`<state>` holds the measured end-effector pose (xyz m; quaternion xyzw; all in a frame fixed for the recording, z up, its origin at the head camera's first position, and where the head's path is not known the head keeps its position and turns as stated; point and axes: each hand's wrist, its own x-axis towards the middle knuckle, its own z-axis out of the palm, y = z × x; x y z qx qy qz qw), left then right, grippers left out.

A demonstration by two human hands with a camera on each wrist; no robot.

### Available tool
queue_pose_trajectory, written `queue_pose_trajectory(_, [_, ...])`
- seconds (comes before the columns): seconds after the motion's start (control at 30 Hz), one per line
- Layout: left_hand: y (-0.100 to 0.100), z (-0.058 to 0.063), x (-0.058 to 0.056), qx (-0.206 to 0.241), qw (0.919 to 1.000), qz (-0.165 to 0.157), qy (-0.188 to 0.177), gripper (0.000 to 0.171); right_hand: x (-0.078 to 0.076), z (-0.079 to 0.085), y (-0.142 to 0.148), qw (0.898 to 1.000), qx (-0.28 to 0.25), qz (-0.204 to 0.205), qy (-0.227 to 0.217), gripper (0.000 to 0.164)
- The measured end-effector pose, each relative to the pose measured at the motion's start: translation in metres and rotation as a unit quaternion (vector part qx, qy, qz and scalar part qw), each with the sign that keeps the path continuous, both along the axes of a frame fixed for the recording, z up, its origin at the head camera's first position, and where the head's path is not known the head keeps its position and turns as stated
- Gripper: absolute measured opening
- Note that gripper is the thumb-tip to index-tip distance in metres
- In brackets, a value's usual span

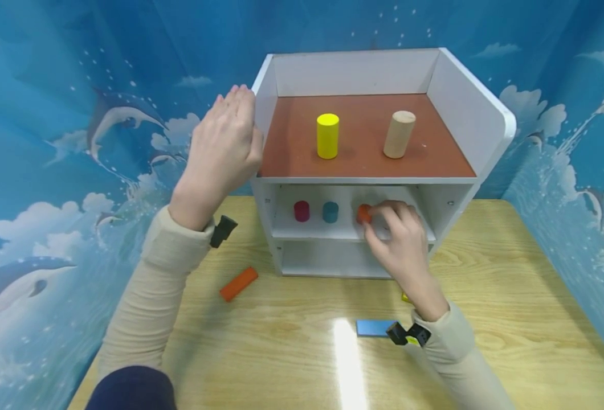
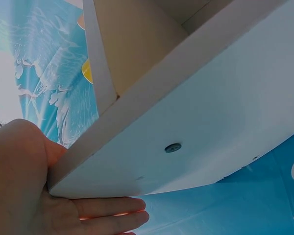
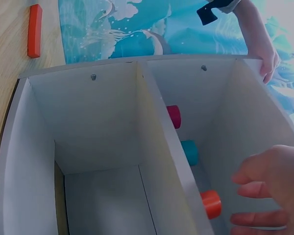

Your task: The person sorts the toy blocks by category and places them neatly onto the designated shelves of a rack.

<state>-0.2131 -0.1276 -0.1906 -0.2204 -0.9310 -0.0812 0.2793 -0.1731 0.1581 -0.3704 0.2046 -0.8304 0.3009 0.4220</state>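
My left hand [image 1: 225, 139] holds the left side wall of a white toy shelf [image 1: 358, 75], the panel lying between thumb and straight fingers [image 2: 112, 206] in the left wrist view. Inside the middle compartment my right hand [image 1: 402, 239] is at a short orange cylinder [image 1: 363, 213]. The right wrist view shows its fingers [image 3: 255, 190] spread, with a gap between them and the orange cylinder [image 3: 211, 204]. To the left in the same row stand a teal cylinder [image 1: 330, 212] and a dark red cylinder [image 1: 302, 211].
On the brown top board [image 1: 292, 142] stand a tall yellow cylinder [image 1: 327, 136] and a plain wooden cylinder [image 1: 399, 135]. An orange block [image 1: 239, 284] and a blue block [image 1: 375, 328] lie on the wooden table [image 1: 281, 353]. A small yellow piece [image 1: 406, 297] shows beside my right wrist.
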Motion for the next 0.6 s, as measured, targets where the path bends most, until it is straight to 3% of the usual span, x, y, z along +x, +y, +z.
queue_pose_trajectory(0.6, [0.0, -0.001, -0.001, -0.001, 1.0, -0.001, 0.002, 0.052, 0.044, 0.001, 0.035, 0.997, 0.003, 0.048, -0.061, 0.026])
